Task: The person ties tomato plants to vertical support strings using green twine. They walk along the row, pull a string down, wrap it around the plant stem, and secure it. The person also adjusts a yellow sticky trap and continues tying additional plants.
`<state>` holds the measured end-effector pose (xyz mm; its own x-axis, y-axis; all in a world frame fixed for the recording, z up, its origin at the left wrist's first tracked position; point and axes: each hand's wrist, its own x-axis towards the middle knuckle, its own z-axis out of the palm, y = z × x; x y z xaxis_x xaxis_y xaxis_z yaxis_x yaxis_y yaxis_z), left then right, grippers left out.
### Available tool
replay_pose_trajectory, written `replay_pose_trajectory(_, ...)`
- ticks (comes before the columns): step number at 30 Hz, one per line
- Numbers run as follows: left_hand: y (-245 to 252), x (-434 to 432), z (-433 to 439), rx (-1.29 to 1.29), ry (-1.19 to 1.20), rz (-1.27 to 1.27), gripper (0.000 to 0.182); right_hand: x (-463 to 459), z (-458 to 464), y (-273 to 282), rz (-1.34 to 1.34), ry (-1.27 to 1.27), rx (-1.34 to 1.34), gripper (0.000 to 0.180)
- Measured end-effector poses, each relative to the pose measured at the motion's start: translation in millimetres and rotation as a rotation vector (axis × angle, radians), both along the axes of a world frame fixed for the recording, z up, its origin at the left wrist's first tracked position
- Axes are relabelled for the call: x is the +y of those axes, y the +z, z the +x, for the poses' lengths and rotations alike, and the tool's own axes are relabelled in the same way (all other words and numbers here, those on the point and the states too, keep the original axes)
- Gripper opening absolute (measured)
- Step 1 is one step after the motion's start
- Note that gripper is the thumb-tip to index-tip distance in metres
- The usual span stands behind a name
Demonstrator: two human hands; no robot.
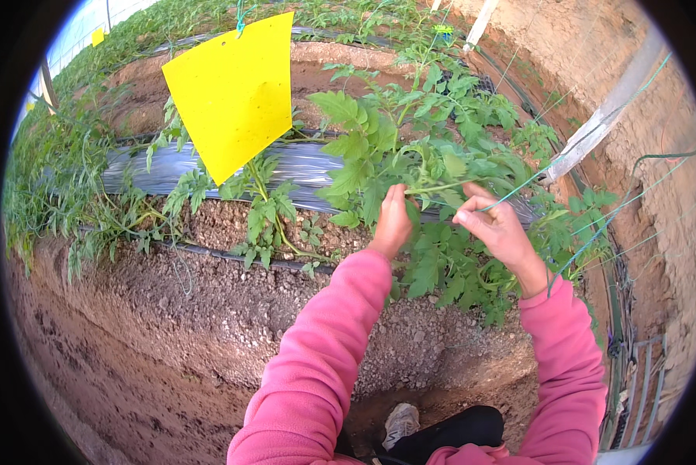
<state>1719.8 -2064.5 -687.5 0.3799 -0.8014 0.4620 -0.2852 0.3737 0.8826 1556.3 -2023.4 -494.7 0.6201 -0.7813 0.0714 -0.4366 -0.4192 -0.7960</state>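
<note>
Leafy tomato plants point(353, 157) grow in front of me. My left hand point(394, 218) is closed at a tomato stem, with its fingertips partly behind the foliage. My right hand point(493, 226) pinches a thin green twine point(525, 187) between thumb and fingers, just right of my left hand. A green stem point(441, 187) runs between the two hands, and leaves lie around and below them. From my right hand the twine slants up to the right.
A yellow sticky trap point(234, 96) hangs at the upper left. Silver plastic mulch point(301, 168) and a black drip hose point(225, 254) cross the soil bed. A pale post point(604, 116) and several slanted strings stand at the right, beside an earthen wall point(667, 192).
</note>
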Motion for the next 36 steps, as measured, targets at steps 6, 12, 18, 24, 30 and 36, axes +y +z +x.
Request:
replay_pose_trajectory(6,-25.7,-17.5,-1.6,0.032,-0.044,-0.034,0.030,-0.6,8.5,9.1,-0.121,0.061,-0.300,0.031)
replay_pose_trajectory(12,-34.4,-2.8,2.2,-0.091,0.047,-0.033,0.038,-15.5,27.7,-5.9,0.264,-0.317,-0.313,0.032)
replay_pose_trajectory(18,-32.3,11.6,8.7,-0.119,0.095,-0.188,0.035,-29.0,39.0,-19.9,0.064,-0.277,-0.115,0.035)
replay_pose_trajectory(24,-41.3,25.9,23.5,-0.075,0.150,-0.264,0.051,-39.1,56.5,-28.0,0.115,-0.226,-0.112,0.039)
replay_pose_trajectory(30,-62.2,46.8,30.1,-0.152,0.277,-0.170,0.057,-32.3,74.3,-42.5,0.223,0.030,-0.242,0.063)
replay_pose_trajectory(36,-75.6,93.2,49.1,-0.123,0.018,-0.010,0.050,-42.4,55.6,-45.4,0.060,-0.041,-0.267,0.066)
